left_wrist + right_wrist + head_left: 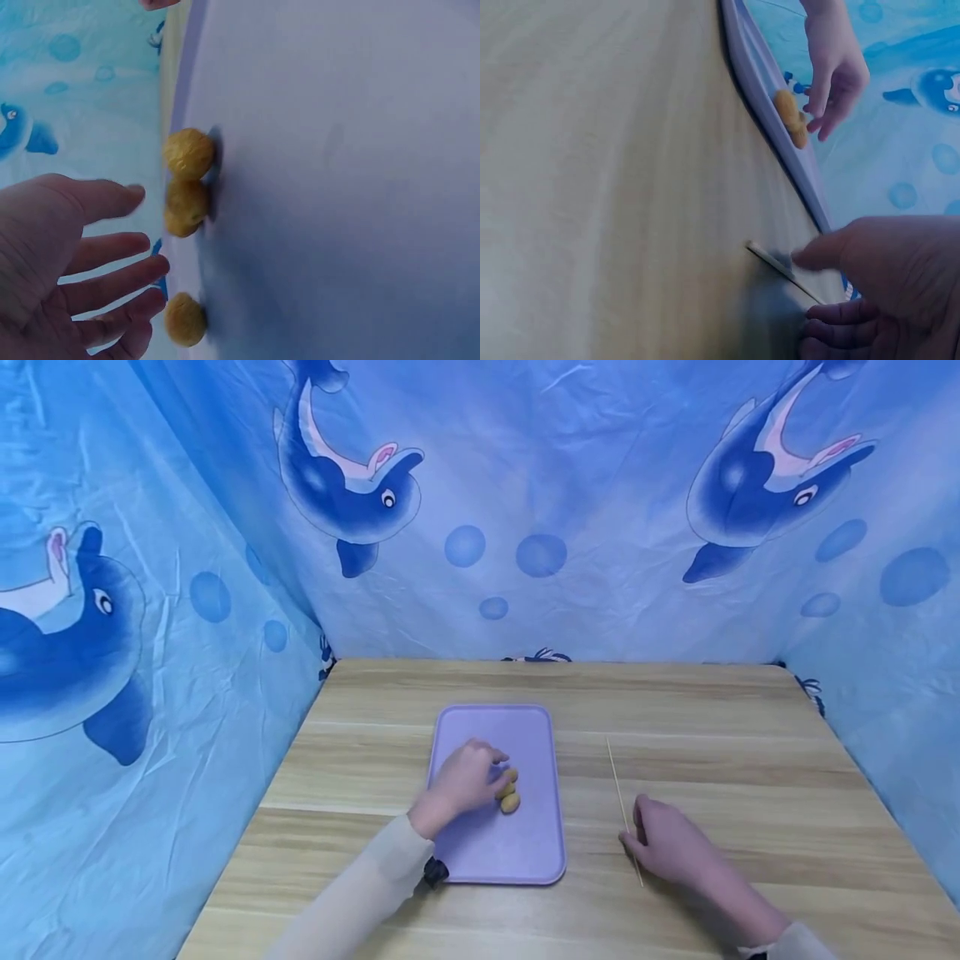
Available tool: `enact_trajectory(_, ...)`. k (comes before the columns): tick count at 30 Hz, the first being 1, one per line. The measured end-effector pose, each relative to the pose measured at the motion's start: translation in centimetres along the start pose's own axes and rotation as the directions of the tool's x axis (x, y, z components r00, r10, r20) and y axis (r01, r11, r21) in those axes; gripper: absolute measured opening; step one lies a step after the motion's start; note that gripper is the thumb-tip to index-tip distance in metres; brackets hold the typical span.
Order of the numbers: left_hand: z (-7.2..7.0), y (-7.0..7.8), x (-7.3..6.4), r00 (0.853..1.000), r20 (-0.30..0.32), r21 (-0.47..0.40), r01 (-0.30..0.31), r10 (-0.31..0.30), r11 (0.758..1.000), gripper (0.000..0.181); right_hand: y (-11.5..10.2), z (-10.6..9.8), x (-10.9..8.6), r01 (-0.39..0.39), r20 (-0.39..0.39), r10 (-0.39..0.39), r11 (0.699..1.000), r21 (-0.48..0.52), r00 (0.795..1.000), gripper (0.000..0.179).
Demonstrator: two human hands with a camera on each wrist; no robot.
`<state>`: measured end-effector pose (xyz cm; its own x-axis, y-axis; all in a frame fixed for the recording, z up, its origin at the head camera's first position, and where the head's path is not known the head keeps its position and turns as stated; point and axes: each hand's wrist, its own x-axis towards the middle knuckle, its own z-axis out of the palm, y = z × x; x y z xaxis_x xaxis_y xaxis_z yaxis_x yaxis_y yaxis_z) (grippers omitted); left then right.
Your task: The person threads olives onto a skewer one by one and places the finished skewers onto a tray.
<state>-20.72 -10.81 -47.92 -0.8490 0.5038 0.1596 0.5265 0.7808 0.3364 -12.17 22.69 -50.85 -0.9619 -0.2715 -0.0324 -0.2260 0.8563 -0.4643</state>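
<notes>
On the purple tray (pixel 525 852) lie several small round golden-brown balls (pixel 510 803) that look like little potatoes or puffs. My left hand (pixel 465 778) is over the tray right at the balls, thumb and fingers spread apart with nothing between them. In the left wrist view two or three balls (pixel 189 154) cluster beyond the thumb, while a single ball (pixel 185 319) sits apart near the other fingertips. To the right, a thin wooden skewer (pixel 617 781) lies on the table. My right hand (pixel 671 843) reaches around its near part, thumb and fingertips parted on either side of it.
The wood-grain table (pixel 720 727) extends around the tray. A blue curtain (pixel 600 602) printed with dolphins and bubbles hangs behind it and along both sides. The tray has a low raised rim (pixel 780 150).
</notes>
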Motion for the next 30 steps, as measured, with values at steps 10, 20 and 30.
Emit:
enact_trajectory(10,0.9,0.2,0.0,0.994,0.075,-0.018,0.085,-0.083,0.996,0.019,0.5,-0.6,-0.4,-0.163,0.013,0.166,0.979,-0.126,0.986,0.011)
enact_trajectory(20,1.2,0.5,1.3,1.0,-0.004,-0.063,0.025,-0.025,0.998,0.012,3.6,-3.0,-0.4,-0.087,-0.141,0.073,0.992,-0.096,0.987,0.014)
enact_trajectory(30,1.4,0.6,2.6,0.986,0.035,-0.094,0.165,-0.163,0.982,0.014,4.0,-4.3,-0.9,-0.106,-0.177,0.1,0.994,-0.024,0.979,0.004)
